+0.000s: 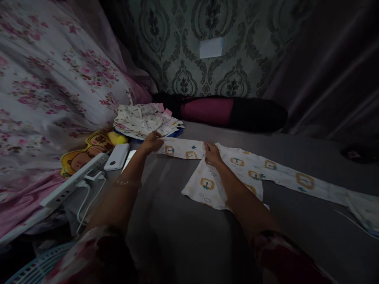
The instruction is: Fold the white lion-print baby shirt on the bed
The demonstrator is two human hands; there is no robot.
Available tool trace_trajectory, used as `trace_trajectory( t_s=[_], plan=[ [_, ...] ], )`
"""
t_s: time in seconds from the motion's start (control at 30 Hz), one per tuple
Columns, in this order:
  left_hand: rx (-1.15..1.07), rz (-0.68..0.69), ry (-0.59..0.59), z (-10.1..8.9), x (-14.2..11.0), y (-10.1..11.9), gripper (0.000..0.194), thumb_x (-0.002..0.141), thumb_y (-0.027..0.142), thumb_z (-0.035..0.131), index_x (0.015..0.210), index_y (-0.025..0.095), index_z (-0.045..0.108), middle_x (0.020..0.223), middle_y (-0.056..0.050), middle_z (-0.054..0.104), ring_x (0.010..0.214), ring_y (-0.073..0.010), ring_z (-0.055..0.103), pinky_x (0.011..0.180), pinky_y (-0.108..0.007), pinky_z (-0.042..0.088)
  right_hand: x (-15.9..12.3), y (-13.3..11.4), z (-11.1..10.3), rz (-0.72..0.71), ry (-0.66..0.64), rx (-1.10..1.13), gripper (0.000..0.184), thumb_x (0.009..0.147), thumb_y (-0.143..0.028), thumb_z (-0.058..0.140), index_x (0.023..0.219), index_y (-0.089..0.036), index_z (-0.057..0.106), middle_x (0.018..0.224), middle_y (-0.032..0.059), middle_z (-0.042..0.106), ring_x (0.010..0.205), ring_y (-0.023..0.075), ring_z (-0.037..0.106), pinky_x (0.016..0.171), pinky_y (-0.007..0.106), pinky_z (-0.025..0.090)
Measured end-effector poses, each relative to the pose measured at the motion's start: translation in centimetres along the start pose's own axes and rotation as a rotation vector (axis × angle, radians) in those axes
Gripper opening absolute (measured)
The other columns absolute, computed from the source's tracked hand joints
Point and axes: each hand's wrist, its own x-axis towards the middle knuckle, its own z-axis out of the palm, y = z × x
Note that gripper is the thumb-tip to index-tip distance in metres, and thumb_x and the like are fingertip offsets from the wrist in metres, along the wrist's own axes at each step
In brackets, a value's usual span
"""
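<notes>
A small white baby shirt (237,169) printed with lion faces lies spread on a grey bed sheet (177,221). My left hand (151,142) pinches the end of its left sleeve (180,149), fingers closed on the cloth. My right hand (212,154) presses down on the shirt where that sleeve meets the body, fingers bent against the fabric. The right sleeve (308,181) stretches out flat toward the right.
A pile of folded baby clothes (145,120) sits just beyond my left hand. A white power bank (117,156), a power strip (74,179) with cables and a yellow cartoon cushion (89,150) lie at the left. A floral blanket (50,86) rises on the left; a dark bolster (231,112) lies against the wall.
</notes>
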Motion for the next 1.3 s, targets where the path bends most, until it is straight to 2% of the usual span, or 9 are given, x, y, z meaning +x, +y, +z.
trace_trajectory(
  t_s=[0.17,0.47,0.63,0.73,0.83,0.93,1.03,1.13,1.3],
  plan=[
    [0.203,0.104,0.171,0.5,3.6,-0.4,0.030,0.079,0.019,0.055,0.107,0.014,0.065,0.104,-0.008,0.069,0.089,-0.0190,0.064,0.077,-0.025,0.048,-1.1,-0.4,0.4,-0.067,-0.010,-0.215,0.040,0.098,-0.023,0.037,0.129,-0.016,0.061,0.137,0.0093,0.058,0.127,0.0210,0.048,0.111,0.033,0.031],
    [0.466,0.097,0.188,3.3,5.6,0.0,0.035,0.088,0.020,0.044,0.118,0.018,0.062,0.114,-0.015,0.067,0.109,-0.0307,0.060,0.086,-0.037,0.047,-2.6,-2.1,0.8,-0.061,-0.118,-0.526,0.052,0.101,-0.044,0.030,0.147,-0.024,0.042,0.154,0.0096,0.038,0.142,0.0276,0.028,0.116,0.043,0.016],
    [0.551,0.154,0.295,4.8,3.8,2.0,0.040,0.085,0.015,0.049,0.124,0.010,0.055,0.127,-0.022,0.058,0.121,-0.0355,0.052,0.100,-0.047,0.039,-2.6,-2.3,1.1,-0.048,-0.122,-0.540,0.052,0.100,-0.043,0.030,0.147,-0.025,0.042,0.156,0.0099,0.034,0.144,0.0283,0.026,0.117,0.044,0.012],
    [0.528,0.193,0.354,5.8,0.9,3.6,0.044,0.085,0.022,0.054,0.126,0.008,0.051,0.132,-0.024,0.053,0.125,-0.0362,0.048,0.101,-0.046,0.038,-1.9,-2.6,0.4,-0.016,-0.229,-0.451,0.055,0.100,-0.046,0.032,0.149,-0.023,0.039,0.159,0.0102,0.030,0.147,0.0279,0.020,0.118,0.045,0.009],
    [0.426,0.199,0.144,6.9,-2.4,4.2,0.039,0.088,0.030,0.052,0.121,0.010,0.055,0.113,-0.018,0.065,0.110,-0.0295,0.059,0.090,-0.037,0.045,-1.5,-2.6,-2.0,0.029,-0.341,-0.202,0.057,0.100,-0.046,0.030,0.150,-0.018,0.036,0.158,0.0105,0.032,0.146,0.0218,0.024,0.118,0.039,0.017],
    [0.351,0.176,-0.133,7.6,-5.4,3.4,0.028,0.088,0.035,0.053,0.102,0.014,0.064,0.092,-0.011,0.070,0.091,-0.0235,0.065,0.077,-0.030,0.046,-2.8,-1.4,-6.1,0.085,-0.130,0.045,0.049,0.100,-0.034,0.032,0.142,-0.014,0.047,0.145,0.0110,0.051,0.131,0.0165,0.048,0.108,0.029,0.036],
    [0.306,0.167,-0.253,7.7,-8.2,2.3,0.027,0.085,0.038,0.054,0.085,0.014,0.066,0.082,-0.010,0.070,0.077,-0.0211,0.065,0.067,-0.028,0.044,-6.7,1.2,-11.2,0.202,0.019,0.101,0.033,0.093,-0.025,0.043,0.114,-0.013,0.065,0.107,0.0091,0.072,0.094,0.0164,0.067,0.084,0.027,0.050],
    [0.230,0.154,-0.306,7.3,-10.6,1.9,0.032,0.080,0.045,0.056,0.077,0.015,0.066,0.072,-0.008,0.068,0.066,-0.0201,0.062,0.060,-0.028,0.042,-12.3,3.8,-15.8,0.393,0.002,-0.022,0.026,0.091,-0.025,0.046,0.086,-0.015,0.069,0.074,0.0047,0.071,0.061,0.0128,0.063,0.060,0.022,0.045],
    [0.180,0.135,-0.412,7.5,-13.4,2.8,0.037,0.077,0.052,0.055,0.069,0.017,0.065,0.063,-0.004,0.067,0.062,-0.0190,0.061,0.055,-0.026,0.039,-20.8,4.3,-18.5,0.462,-0.156,-0.368,0.040,0.093,-0.038,0.044,0.064,-0.017,0.063,0.063,0.0047,0.065,0.058,0.0142,0.057,0.051,0.024,0.030]
  ],
)
